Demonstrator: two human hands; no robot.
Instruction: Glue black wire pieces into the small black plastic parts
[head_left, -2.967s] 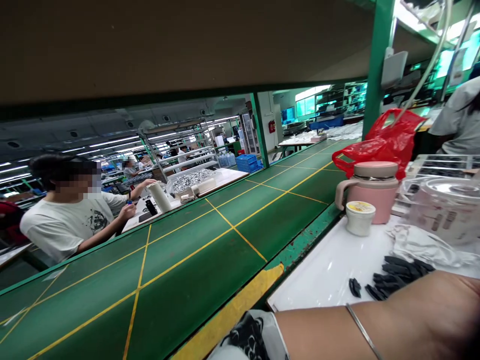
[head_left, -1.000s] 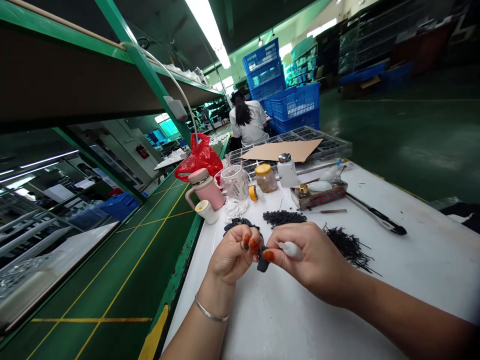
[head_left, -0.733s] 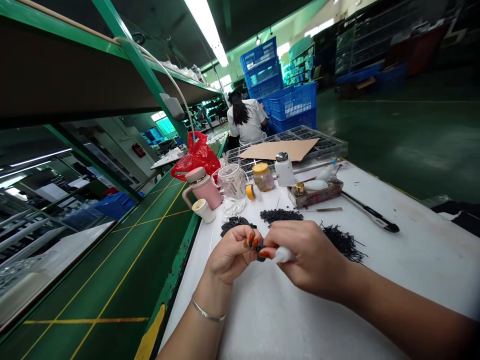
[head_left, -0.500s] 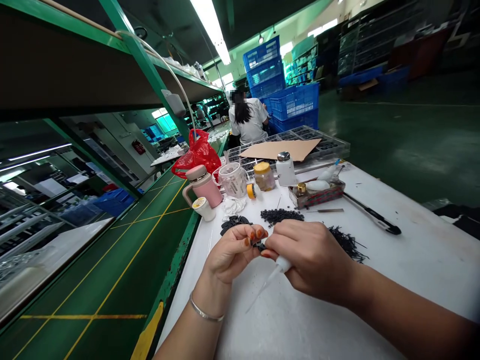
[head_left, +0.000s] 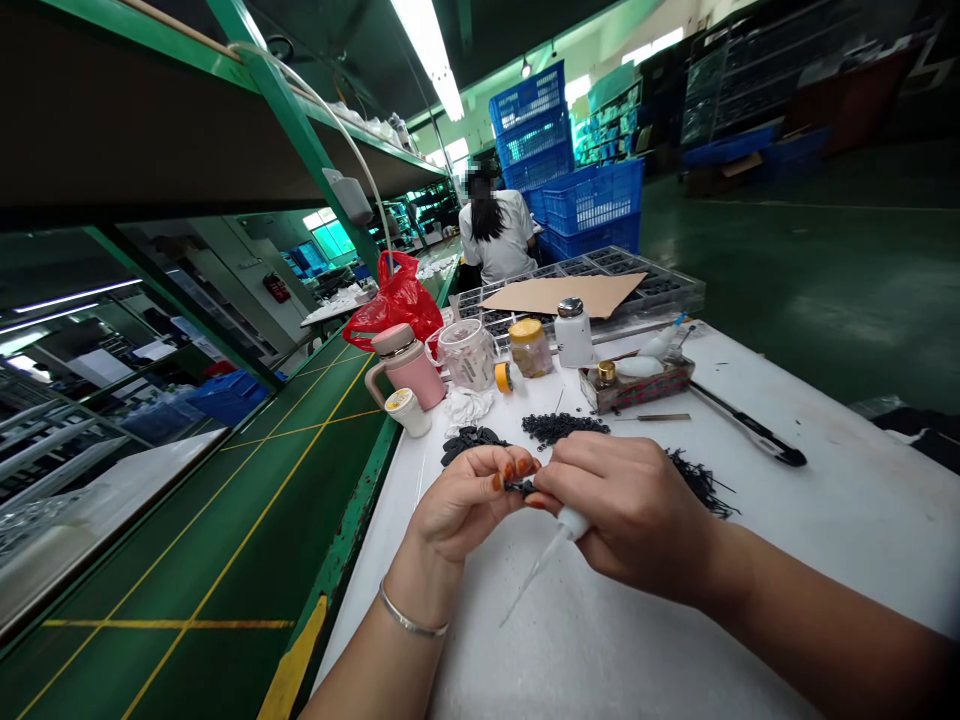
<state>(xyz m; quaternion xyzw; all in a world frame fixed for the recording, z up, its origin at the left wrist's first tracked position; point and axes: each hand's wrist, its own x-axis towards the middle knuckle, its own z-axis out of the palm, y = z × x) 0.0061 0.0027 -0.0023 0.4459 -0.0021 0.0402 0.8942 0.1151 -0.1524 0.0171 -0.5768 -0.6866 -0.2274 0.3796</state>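
Observation:
My left hand (head_left: 465,500) pinches a small black part (head_left: 519,486) between thumb and fingers. My right hand (head_left: 622,505) meets it there, its fingertips on the same part, while a white dropper bottle (head_left: 571,522) is held in its palm with the thin clear nozzle pointing down and left. Both hands are over the white tabletop (head_left: 585,640). Just beyond them lie a pile of black flat pieces (head_left: 472,443), a pile of small black rings (head_left: 562,429) and, partly behind my right hand, a heap of thin black strips (head_left: 701,485).
A pink flask (head_left: 411,370), a clear mug (head_left: 466,355), a yellow-lidded jar (head_left: 529,350) and a white bottle (head_left: 574,335) stand behind. Tweezers (head_left: 664,417) and a black-and-white tool (head_left: 750,425) lie right. Farther back, a person (head_left: 499,235) sits by blue crates (head_left: 592,200).
The view has shifted slightly. Both hands stay together at the small black part, with the right hand and the bottle turned a little.

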